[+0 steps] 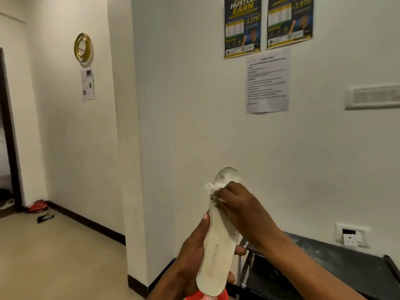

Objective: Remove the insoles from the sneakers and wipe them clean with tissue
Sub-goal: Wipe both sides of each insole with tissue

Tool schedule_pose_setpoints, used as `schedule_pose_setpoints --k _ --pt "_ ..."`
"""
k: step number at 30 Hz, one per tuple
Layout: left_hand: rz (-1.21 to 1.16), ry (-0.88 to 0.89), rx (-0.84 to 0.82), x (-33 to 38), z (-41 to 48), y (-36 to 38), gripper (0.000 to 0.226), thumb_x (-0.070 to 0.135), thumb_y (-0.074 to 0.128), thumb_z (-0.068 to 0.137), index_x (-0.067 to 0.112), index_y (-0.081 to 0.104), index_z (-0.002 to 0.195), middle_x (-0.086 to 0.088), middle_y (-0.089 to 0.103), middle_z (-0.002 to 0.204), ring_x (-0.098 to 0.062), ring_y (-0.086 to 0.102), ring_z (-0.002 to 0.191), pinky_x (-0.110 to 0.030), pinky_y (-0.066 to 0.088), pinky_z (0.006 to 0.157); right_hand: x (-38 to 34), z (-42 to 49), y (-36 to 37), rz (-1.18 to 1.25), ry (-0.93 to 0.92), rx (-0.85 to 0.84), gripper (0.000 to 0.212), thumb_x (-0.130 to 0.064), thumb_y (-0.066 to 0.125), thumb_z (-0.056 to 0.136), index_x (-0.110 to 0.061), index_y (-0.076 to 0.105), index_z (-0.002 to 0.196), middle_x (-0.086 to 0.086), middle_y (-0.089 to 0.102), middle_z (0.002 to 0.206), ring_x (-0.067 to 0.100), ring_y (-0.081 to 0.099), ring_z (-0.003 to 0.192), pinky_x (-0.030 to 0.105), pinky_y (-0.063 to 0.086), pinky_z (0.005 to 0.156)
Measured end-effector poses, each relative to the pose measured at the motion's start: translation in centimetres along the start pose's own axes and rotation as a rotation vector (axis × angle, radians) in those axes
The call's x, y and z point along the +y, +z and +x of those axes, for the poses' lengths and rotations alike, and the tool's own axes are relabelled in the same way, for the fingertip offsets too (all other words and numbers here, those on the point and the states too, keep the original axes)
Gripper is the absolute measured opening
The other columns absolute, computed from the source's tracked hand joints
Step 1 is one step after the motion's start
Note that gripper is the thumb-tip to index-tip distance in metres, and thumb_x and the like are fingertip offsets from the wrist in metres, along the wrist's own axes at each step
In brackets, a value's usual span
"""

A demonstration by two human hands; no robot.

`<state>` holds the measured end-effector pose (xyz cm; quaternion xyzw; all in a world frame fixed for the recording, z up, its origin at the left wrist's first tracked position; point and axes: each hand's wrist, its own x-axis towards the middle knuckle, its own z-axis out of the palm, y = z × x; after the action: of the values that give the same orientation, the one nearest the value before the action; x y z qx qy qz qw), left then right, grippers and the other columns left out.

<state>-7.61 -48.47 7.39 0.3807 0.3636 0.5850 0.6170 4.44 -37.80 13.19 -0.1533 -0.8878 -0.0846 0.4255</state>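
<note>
While the left hand grips one long off-white foam insole by its heel half, the thumb lies straight up the insole's left edge. The other fingers curl round behind, with two fingertips showing past its right edge. The insole stands nearly upright in the air, toe uppermost and printed side toward the camera.

The right hand reaches in from the insole's right, its forearm slanting up from the lower right corner. Its fingers are bunched together and clamped on one crumpled white tissue, which is pressed against the insole just below the toe. A tuft of tissue sticks out past the insole's left edge.

Under the insole's heel, one orange-red object is cut off by the frame edge; what it is cannot be told. Below and right of the insole stands one black table. High above the insole hang two dark posters and one printed white sheet. Far up to its left is one gold ring ornament.
</note>
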Motion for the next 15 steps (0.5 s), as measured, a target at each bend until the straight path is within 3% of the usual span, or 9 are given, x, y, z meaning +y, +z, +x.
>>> schedule_pose_setpoints --k 3,5,8,11,15 --pt "-0.005 -0.011 -0.059 0.3 -0.7 1.3 0.077 0.069 0.023 0.101 0.015 0.062 0.141 -0.024 0.073 0.117 -0.033 0.077 0.077 -0.042 0.063 0.062 2.0 1.1 -3.6 -0.028 0.168 0.176 0.012 -0.003 0.068 0.086 -0.011 0.067 0.095 0.005 0.059 0.087 0.022 0.06 0.075 0.036 0.052 0.058" --pt "0.034 -0.007 -0.109 0.7 -0.9 2.2 0.079 0.073 0.023 0.098 0.02 0.071 0.131 -0.023 0.073 0.117 -0.032 0.075 0.082 -0.042 0.062 0.069 2.0 2.3 -5.6 -0.042 0.177 0.256 0.016 -0.004 0.068 0.088 -0.012 0.069 0.101 0.006 0.061 0.087 0.025 0.061 0.076 0.037 0.053 0.061" --pt "0.071 0.025 -0.12 1.7 -1.1 4.0 0.079 0.073 0.033 0.092 0.014 0.071 0.129 -0.03 0.07 0.12 -0.037 0.074 0.079 -0.042 0.062 0.062 -0.3 1.4 -7.3 -0.038 0.008 0.14 0.022 -0.014 0.067 0.092 -0.016 0.068 0.114 0.006 0.063 0.1 0.022 0.061 0.085 0.033 0.056 0.067" --pt "0.093 0.085 -0.076 2.5 -1.1 5.3 0.078 0.074 0.041 0.089 0.015 0.064 0.136 -0.034 0.065 0.129 -0.043 0.07 0.094 -0.045 0.062 0.065 0.1 -0.2 -9.5 -0.057 -0.021 0.042 0.018 -0.017 0.067 0.092 -0.017 0.071 0.11 0.004 0.058 0.093 0.021 0.057 0.077 0.034 0.054 0.06" --pt "0.106 0.15 -0.079 2.5 -0.4 7.0 0.069 0.071 0.053 0.091 0.018 0.068 0.134 -0.031 0.066 0.13 -0.051 0.064 0.117 -0.054 0.064 0.074 3.6 2.1 -12.7 -0.088 0.149 0.305 0.008 -0.009 0.071 0.089 -0.013 0.074 0.095 0.004 0.061 0.078 0.02 0.06 0.066 0.036 0.053 0.059"
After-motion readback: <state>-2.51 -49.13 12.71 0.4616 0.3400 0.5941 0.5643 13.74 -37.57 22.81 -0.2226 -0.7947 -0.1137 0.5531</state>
